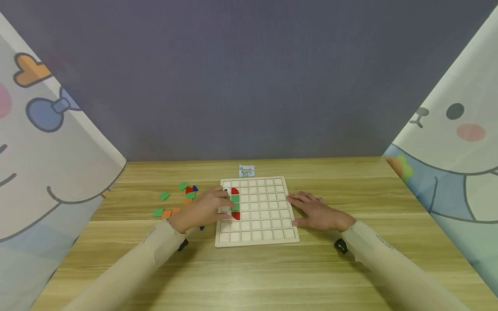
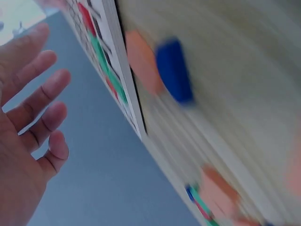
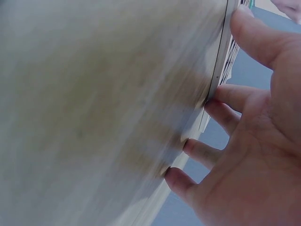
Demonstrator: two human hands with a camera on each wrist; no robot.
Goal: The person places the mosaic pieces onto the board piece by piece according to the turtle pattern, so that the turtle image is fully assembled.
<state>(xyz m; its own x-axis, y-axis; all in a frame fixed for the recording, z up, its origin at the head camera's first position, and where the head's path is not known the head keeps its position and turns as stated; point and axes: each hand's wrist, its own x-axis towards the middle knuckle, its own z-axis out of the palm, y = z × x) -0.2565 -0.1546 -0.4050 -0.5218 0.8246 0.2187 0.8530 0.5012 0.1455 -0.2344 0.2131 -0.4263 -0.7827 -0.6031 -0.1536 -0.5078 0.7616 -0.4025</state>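
Here I'm holding fingers (image 2: 52,87) apart, left hand (image 1: 205,208) over the board (image 1: 265,214), right hand (image 1: 318,214) touching its side nearest the desk's (image 1: 272,276) right edge.

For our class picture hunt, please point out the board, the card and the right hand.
Board (image 1: 264,206): head view, on a bare square near its middle.
Card (image 1: 247,171): head view, on its printed middle.
Right hand (image 1: 317,213): head view, on the back of the hand.

Left grip (image 1: 204,208) over board (image 1: 266,214), right grip (image 1: 317,213) touching edge; 2 green squares (image 1: 235,198) between 2 red pieces (image 1: 235,191).
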